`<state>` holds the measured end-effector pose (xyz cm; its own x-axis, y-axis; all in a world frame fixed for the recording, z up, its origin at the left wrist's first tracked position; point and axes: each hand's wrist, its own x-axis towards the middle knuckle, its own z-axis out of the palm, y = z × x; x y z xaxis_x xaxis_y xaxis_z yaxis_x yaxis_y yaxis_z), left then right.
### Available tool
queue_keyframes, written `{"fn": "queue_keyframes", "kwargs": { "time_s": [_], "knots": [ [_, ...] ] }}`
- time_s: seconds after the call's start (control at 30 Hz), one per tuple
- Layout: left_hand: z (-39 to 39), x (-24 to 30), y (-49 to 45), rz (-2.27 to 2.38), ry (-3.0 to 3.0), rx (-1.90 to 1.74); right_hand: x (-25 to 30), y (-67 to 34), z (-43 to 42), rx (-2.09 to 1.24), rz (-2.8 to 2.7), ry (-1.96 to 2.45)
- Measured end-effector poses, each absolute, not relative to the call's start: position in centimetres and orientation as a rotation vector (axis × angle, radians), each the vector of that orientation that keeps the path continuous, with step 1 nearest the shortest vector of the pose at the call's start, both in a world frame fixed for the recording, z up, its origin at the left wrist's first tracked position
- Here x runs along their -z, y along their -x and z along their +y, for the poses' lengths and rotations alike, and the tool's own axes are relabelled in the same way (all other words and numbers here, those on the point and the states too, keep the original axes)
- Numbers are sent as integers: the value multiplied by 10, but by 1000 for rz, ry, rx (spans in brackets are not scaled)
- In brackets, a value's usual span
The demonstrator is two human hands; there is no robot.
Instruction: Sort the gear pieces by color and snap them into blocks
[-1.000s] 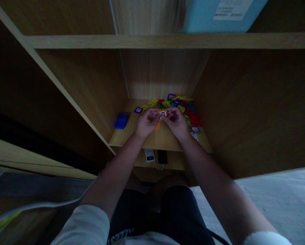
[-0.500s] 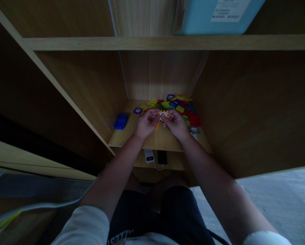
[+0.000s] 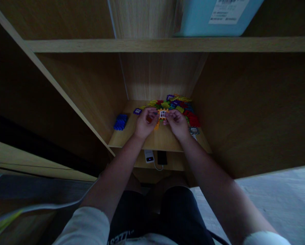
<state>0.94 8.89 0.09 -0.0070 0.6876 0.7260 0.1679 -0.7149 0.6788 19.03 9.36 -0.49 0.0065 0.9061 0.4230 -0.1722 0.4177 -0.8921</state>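
Observation:
Between my two hands is an orange toothed building piece (image 3: 163, 114) with a white window grid in its middle. My left hand (image 3: 146, 121) pinches its left edge, fingers curled. On the other side, my right hand (image 3: 177, 123) grips the right edge between thumb and fingers. Below the piece, more orange plastic (image 3: 156, 126) shows beside my left thumb; whether it is joined to the window piece I cannot tell. Behind my hands lies a heap of toothed pieces (image 3: 179, 103) in yellow, red, green, blue and purple.
A stack of blue pieces (image 3: 120, 121) sits at the shelf's left, with a purple window piece (image 3: 137, 111) behind it. Grey pieces (image 3: 194, 130) lie at the right. On the lower shelf are a white power bank (image 3: 149, 156) and a dark phone (image 3: 162, 158). A light blue box (image 3: 218, 20) stands above.
The orange window piece has turned more face-on, and my right thumb has shifted off its middle, so more of the white grid shows. Both hands stay in nearly the same place.

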Motion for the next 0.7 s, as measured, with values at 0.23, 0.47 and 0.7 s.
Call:
{"fn": "queue_keyframes", "kwargs": {
  "time_s": [0.23,0.47,0.7],
  "knots": [
    [90,0,-8,934,-1877,-1763,3,-191,90,-1050,-1308,744],
    [89,2,-8,831,-1873,-1732,3,-189,85,-998,-1423,721],
    [74,-10,-5,787,-1978,-1566,-2,-192,84,-748,-1474,738]
  ]
}}
